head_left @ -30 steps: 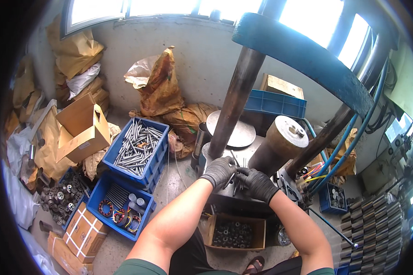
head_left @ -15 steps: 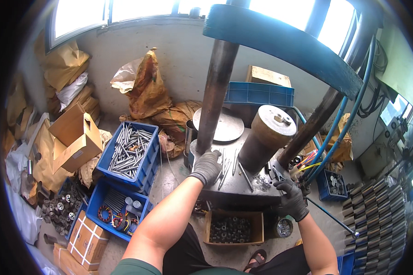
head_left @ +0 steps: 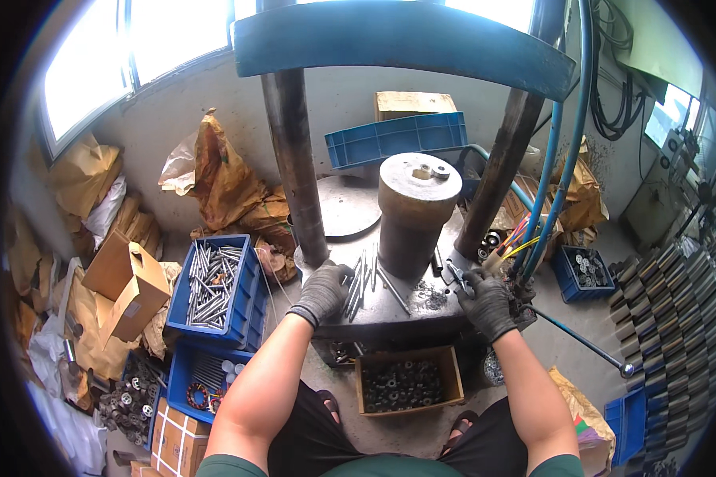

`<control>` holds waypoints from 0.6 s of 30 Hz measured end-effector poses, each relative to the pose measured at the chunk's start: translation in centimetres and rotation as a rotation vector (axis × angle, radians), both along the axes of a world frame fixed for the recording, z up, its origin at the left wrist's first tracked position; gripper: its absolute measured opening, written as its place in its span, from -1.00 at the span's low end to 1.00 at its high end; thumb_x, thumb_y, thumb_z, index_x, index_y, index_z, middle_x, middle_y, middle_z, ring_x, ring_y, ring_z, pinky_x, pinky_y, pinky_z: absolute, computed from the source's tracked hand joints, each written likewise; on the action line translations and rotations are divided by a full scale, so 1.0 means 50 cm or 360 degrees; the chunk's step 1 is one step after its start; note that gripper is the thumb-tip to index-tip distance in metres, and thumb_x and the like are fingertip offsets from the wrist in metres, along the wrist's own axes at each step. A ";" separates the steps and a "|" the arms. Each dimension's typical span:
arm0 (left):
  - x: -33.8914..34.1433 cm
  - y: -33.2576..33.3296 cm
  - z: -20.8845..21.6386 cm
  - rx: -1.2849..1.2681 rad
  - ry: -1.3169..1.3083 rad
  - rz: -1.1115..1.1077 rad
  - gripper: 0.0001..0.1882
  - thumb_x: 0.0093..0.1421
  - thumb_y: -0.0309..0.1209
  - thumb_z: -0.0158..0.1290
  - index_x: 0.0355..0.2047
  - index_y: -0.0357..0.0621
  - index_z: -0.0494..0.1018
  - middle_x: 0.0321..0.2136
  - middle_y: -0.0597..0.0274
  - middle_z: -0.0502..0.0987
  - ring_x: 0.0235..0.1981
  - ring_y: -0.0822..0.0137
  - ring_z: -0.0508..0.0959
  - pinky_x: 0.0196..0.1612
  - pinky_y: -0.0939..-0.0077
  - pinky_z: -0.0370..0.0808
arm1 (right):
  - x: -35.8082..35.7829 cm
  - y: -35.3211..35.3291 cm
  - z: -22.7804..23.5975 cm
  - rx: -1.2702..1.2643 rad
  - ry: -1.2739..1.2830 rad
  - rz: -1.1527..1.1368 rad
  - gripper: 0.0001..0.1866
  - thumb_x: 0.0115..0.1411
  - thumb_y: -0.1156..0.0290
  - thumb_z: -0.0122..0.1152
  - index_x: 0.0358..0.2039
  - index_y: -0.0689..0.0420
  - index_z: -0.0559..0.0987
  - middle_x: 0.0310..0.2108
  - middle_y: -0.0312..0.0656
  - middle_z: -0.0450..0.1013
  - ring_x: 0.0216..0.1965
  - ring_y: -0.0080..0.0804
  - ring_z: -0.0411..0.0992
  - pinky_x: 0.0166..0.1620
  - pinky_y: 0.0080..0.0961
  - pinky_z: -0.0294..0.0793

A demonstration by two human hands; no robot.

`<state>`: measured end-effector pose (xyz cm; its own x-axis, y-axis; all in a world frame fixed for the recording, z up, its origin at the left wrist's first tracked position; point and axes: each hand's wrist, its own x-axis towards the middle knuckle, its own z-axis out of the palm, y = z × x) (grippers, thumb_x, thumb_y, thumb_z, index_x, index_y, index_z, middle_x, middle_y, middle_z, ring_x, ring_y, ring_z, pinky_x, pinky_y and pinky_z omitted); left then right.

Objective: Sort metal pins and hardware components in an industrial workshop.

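My left hand (head_left: 322,294), in a dark grey glove, is at the left edge of the press's metal table (head_left: 338,327), beside the foot of the left column. Its fingers are curled; what they hold, if anything, is hidden. Just right of it lie several slim metal shafts (head_left: 361,282), pointing roughly away from me. My right hand (head_left: 489,306), gloved alike, is closed around what looks like a pair of pliers (head_left: 457,274) at the table's right side. Between the hands stands a thick metal cylinder (head_left: 418,211), near dark shavings (head_left: 431,300).
A blue crossbeam (head_left: 406,40) spans two columns overhead. Blue hoses (head_left: 555,171) hang at right, above a lever (head_left: 581,342). A blue crate of shafts (head_left: 215,278) stands at left. Below the table sits a box of small dark parts (head_left: 406,389); stacked metal pieces (head_left: 676,318) fill the right.
The view has shifted, showing the table more squarely. My left hand has drawn back toward the table's near left side, its fingers more curled. My right hand has moved in closer to the table with the pliers.
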<state>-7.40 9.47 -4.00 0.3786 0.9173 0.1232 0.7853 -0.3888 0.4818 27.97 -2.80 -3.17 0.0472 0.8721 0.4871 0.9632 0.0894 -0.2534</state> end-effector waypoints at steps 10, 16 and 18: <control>-0.034 -0.028 0.042 -0.0062 0.0295 0.0306 -0.58 0.06 -0.37 0.18 -0.02 -0.07 0.58 -0.26 0.00 0.68 -0.12 0.06 0.68 0.04 0.21 0.57 | 0.004 0.072 -0.032 -0.0045 0.0022 -0.0217 -0.73 0.03 0.32 0.35 -0.24 0.12 0.68 -0.23 0.00 0.58 -0.12 0.01 0.53 0.03 -0.08 0.51; -0.039 -0.029 0.062 0.0412 -0.0587 0.0403 -0.71 0.08 -0.51 0.17 -0.13 -0.15 0.55 -0.26 0.03 0.64 -0.24 0.16 0.67 -0.09 0.34 0.58 | 0.019 0.080 -0.031 0.0118 0.0422 -0.0218 -0.68 0.06 0.27 0.44 -0.22 0.19 0.71 -0.30 0.01 0.60 -0.22 -0.10 0.58 -0.06 -0.21 0.56; -0.044 -0.015 0.047 0.0514 -0.0810 0.0298 -0.71 0.09 -0.54 0.17 -0.13 -0.16 0.56 -0.27 0.06 0.61 -0.26 0.20 0.65 -0.10 0.37 0.57 | 0.044 0.085 -0.039 0.0269 0.1332 -0.0118 -0.65 0.07 0.28 0.49 -0.17 0.21 0.71 -0.31 -0.05 0.63 -0.25 -0.28 0.60 -0.13 -0.39 0.56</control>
